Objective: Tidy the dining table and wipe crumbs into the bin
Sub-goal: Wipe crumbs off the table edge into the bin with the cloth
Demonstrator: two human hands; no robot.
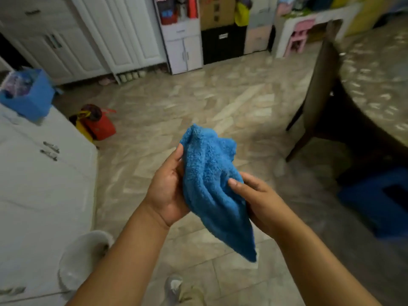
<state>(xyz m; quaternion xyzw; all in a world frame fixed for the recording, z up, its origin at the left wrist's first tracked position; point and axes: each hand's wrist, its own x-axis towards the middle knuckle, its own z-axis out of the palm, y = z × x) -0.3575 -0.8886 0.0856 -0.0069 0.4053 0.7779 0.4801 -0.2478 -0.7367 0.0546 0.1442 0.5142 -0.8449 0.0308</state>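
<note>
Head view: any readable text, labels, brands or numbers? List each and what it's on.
None can be read.
White label on the black storage box: too blurred to read.
Cardboard boxes above it: dark marks, not legible.
Red items on the white shelf unit: any print is blurred.
Blue cloth, held by the left hand and right hand: no tag or print visible.

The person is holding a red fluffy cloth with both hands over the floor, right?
Not quite: the fluffy cloth is blue, not red. The head view shows the left hand and right hand both holding it over the tiled floor.
</note>
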